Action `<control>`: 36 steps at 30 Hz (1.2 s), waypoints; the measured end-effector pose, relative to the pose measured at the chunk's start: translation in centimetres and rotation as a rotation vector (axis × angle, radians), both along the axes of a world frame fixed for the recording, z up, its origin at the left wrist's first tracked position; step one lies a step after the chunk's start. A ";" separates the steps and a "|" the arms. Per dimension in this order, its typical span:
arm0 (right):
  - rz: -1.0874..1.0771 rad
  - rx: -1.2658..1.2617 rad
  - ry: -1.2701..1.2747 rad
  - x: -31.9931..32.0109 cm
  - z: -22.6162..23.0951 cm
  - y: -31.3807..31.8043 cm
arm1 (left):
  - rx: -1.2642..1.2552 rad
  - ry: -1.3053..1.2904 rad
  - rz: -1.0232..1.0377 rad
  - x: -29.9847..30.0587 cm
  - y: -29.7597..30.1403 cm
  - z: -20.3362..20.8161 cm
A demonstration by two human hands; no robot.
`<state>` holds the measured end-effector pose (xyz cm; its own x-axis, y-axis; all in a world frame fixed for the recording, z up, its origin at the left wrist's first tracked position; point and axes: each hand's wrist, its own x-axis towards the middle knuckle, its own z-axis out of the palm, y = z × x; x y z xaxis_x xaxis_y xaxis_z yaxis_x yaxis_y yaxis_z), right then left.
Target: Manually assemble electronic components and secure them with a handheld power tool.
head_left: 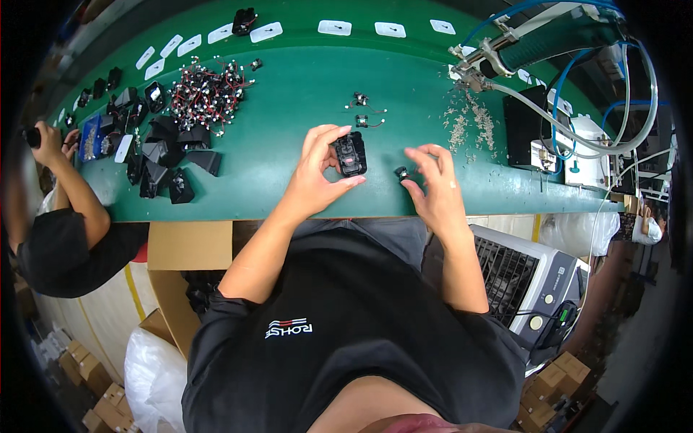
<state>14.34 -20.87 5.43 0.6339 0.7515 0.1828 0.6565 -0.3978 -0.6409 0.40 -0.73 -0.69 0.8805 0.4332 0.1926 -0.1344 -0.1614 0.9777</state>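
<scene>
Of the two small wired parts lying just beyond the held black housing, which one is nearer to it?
The lower wired part, nearer the black housing in the left hand; the upper wired part lies farther back.

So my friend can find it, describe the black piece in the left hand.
Find the green table. Near its front edge, the left hand holds the black casing. Unlike the black housings heaped leftward, it's held and shows a reddish patch.

Ahead of the right hand, a bare lane of green workbench runs between two small wired modules and scattered screws, while heaped wired parts and black housings obstruct the left.
</scene>
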 end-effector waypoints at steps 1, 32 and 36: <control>0.111 -0.011 -0.213 0.2 0.1 -0.1 | -0.002 0.001 0.002 0.0 0.1 -0.1; 0.354 0.013 -0.331 -2.3 -0.1 5.2 | 0.390 -0.058 0.108 0.3 -0.6 0.2; 0.339 0.023 -0.230 -2.4 0.2 5.3 | 0.630 0.010 0.174 0.0 -0.4 0.7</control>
<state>11.93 -15.53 5.66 0.2920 0.9046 0.3104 0.8751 -0.1217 -0.4684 0.38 -1.11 0.04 0.8106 0.3766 0.4485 -0.0458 -0.7227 0.6896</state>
